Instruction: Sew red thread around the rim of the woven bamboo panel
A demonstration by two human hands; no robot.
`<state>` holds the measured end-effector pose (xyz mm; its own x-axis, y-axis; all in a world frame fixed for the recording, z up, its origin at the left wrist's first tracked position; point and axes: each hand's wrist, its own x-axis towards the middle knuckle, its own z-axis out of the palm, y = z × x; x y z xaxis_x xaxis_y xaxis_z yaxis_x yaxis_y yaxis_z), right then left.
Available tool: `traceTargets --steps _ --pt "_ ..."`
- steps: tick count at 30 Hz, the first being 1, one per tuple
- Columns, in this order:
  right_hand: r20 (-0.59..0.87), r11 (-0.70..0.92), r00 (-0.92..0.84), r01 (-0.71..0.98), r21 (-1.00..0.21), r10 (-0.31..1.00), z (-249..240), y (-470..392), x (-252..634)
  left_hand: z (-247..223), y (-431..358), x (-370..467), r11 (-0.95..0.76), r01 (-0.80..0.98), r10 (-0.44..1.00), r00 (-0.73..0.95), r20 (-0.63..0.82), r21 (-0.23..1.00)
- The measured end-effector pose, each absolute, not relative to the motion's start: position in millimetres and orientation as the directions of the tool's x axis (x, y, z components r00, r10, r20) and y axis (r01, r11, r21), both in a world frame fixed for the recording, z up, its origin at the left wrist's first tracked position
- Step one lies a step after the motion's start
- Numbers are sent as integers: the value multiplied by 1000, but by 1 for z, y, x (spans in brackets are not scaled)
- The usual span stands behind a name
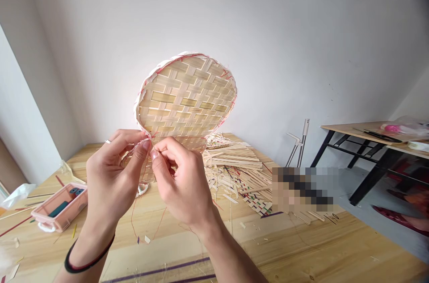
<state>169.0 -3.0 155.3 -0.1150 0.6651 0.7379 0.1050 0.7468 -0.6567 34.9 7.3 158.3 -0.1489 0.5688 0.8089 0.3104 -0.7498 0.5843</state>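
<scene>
A round woven bamboo piece [187, 100], with a pale rim overstitched in red thread, stands tilted up in front of me. More weave shows below it, partly hidden by my hands. My left hand [115, 171] is closed on the lower left of the rim, thumb and fingers pinching the edge. Close beside it, my right hand [181, 176] pinches a thin needle-like thing [152, 142] at the rim; its exact shape is too small to make out. Loose red thread [135, 216] hangs below my hands toward the table.
On the wooden table [268, 251] a pink plastic box [60, 216] with dark spools stands at left. Bamboo strips [234, 158] are heaped behind and right, near a colored woven piece [256, 205]. Another table [362, 129] stands at far right, with a person's feet [402, 218] beneath.
</scene>
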Motion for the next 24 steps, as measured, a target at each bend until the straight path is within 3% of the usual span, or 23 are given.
traceTargets --steps 7,15,24 --pt "739 746 -102 82 -661 666 155 -3 167 159 7 36 -732 331 577 -165 800 596" --pt "702 708 -108 31 -706 704 153 1 167 161 3 39 -639 298 658 -266 704 709" --pt "675 678 -112 -15 -735 729 151 0 163 162 3 38 -652 296 650 -255 716 698"
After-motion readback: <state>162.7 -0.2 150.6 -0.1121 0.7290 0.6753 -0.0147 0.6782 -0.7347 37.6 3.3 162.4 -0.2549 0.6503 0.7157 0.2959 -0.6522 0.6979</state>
